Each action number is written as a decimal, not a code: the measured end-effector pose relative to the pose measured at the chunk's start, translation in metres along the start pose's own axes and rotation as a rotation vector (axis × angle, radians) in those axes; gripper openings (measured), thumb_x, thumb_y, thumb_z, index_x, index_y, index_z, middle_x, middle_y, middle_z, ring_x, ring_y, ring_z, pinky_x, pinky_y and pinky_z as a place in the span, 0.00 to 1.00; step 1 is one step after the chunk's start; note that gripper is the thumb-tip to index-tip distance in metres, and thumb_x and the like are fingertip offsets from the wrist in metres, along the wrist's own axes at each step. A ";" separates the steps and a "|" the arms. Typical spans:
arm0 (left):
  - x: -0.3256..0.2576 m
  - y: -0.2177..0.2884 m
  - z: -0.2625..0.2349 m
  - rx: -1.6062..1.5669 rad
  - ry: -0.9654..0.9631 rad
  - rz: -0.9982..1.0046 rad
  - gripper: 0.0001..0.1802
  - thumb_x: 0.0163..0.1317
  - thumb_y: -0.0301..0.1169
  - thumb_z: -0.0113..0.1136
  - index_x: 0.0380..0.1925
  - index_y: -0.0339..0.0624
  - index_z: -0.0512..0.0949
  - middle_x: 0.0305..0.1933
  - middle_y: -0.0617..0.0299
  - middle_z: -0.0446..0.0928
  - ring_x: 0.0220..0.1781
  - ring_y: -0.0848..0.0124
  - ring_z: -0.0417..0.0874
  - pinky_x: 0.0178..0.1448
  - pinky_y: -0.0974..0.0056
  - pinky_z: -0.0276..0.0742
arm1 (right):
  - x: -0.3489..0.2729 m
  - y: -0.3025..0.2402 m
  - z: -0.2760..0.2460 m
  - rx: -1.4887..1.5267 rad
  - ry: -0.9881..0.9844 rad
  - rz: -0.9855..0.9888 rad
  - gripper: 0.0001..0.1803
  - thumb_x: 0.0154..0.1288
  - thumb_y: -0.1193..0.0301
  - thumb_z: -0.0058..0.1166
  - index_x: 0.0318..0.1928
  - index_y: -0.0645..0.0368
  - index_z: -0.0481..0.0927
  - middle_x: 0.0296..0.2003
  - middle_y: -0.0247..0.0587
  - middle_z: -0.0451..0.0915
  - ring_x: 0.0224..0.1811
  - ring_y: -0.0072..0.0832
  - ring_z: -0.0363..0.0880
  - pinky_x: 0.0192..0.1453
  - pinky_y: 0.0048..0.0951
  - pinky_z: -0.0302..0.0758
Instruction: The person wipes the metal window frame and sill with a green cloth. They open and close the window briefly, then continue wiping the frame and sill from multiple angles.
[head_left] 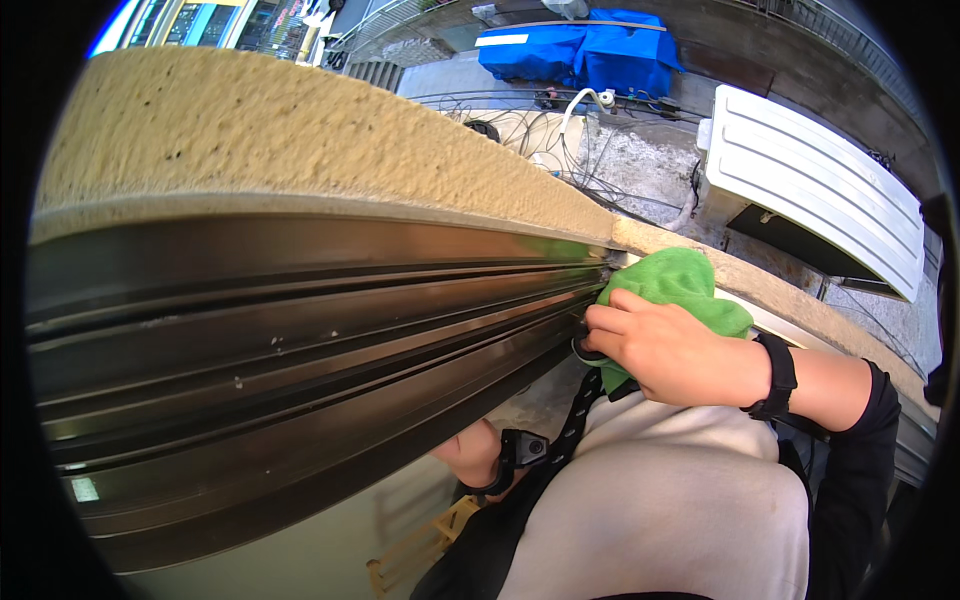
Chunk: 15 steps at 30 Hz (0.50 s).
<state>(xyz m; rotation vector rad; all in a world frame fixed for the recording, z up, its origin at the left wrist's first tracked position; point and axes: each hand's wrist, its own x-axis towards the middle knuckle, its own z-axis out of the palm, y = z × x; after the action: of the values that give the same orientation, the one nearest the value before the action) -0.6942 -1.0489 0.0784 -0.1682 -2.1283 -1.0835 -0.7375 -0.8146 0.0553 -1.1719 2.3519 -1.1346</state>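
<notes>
Pressing against the right end of a dark metal window track (300, 330), a green cloth (680, 285) sits right of the frame's centre, bunched under the right hand (660, 345). That hand's fingers are curled tight around the cloth, knuckles turned toward the track's grooves, and a black wristband (778, 375) circles the wrist beside a black sleeve. The track runs in long brown ridges from the left edge to the centre, speckled with small pale spots. Below it, at lower centre, the left hand (470, 455) is mostly hidden behind the track's lower edge; whether its fingers are open or clenched cannot be told. Above the track lies a rough beige ledge (280, 140). Beyond, at upper right, sit a white ribbed unit (820, 185) and a blue tarp (590, 50).
</notes>
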 end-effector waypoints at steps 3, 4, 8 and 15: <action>0.002 0.000 0.000 -0.005 -0.007 0.006 0.20 0.65 0.17 0.42 0.58 0.33 0.67 0.41 0.50 0.78 0.22 0.73 0.75 0.18 0.71 0.69 | -0.001 -0.003 0.000 0.071 0.133 -0.095 0.21 0.47 0.82 0.57 0.46 0.66 0.79 0.44 0.39 0.71 0.50 0.37 0.70 0.44 0.33 0.79; 0.002 0.000 0.000 -0.004 -0.009 0.008 0.20 0.65 0.16 0.42 0.58 0.33 0.66 0.41 0.50 0.78 0.22 0.73 0.75 0.18 0.71 0.69 | 0.001 -0.006 -0.001 0.098 0.160 -0.114 0.21 0.47 0.82 0.57 0.46 0.66 0.79 0.44 0.39 0.71 0.50 0.38 0.70 0.44 0.33 0.79; 0.002 -0.001 -0.001 -0.004 -0.014 0.011 0.21 0.65 0.16 0.42 0.59 0.33 0.66 0.41 0.50 0.78 0.22 0.73 0.75 0.18 0.71 0.69 | 0.003 -0.014 -0.009 0.348 0.218 -0.209 0.22 0.49 0.85 0.55 0.48 0.65 0.77 0.43 0.42 0.70 0.49 0.40 0.69 0.44 0.36 0.77; 0.002 -0.001 -0.004 0.015 -0.007 0.013 0.23 0.64 0.16 0.42 0.60 0.34 0.64 0.42 0.50 0.78 0.22 0.73 0.75 0.18 0.71 0.69 | -0.033 -0.025 -0.038 0.630 0.277 -0.196 0.11 0.56 0.85 0.56 0.41 0.66 0.80 0.43 0.43 0.71 0.44 0.37 0.72 0.48 0.32 0.71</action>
<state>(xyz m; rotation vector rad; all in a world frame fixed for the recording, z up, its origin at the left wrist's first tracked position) -0.6939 -1.0526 0.0800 -0.1789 -2.1386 -1.0610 -0.7237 -0.7787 0.0961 -1.0645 1.8277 -2.0221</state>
